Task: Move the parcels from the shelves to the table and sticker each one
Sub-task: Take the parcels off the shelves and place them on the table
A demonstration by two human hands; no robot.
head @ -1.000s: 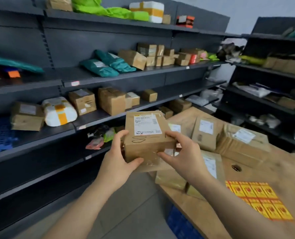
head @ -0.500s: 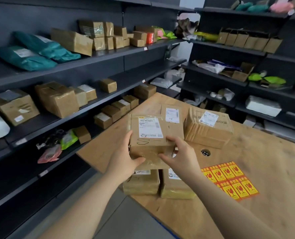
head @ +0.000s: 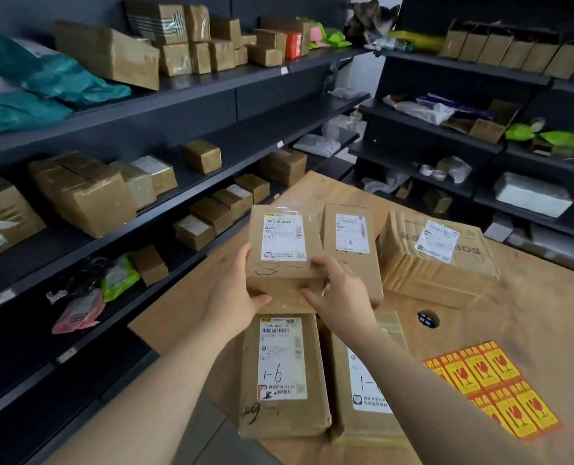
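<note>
The left hand (head: 237,293) grips the near left corner of a small brown parcel (head: 283,263), its thumb across the taped near face and its fingers hidden behind the box. The right hand (head: 340,295) grips the near right corner, fingers curled over the top edge. The parcel sits between the two hands, label up, above the near left part of the wooden table (head: 530,313). Whether it touches anything beneath it cannot be told.

Just below the hands lies a flat parcel marked 1-6 (head: 283,374), with another parcel (head: 362,407) beside it under the right forearm. Beyond are a parcel marked 1-8 (head: 351,243) and a larger box (head: 436,260). A sheet of red and yellow stickers (head: 493,387) lies to the right.

The left shelves (head: 191,109) hold brown boxes (head: 84,193) and teal mailer bags (head: 61,85).
</note>
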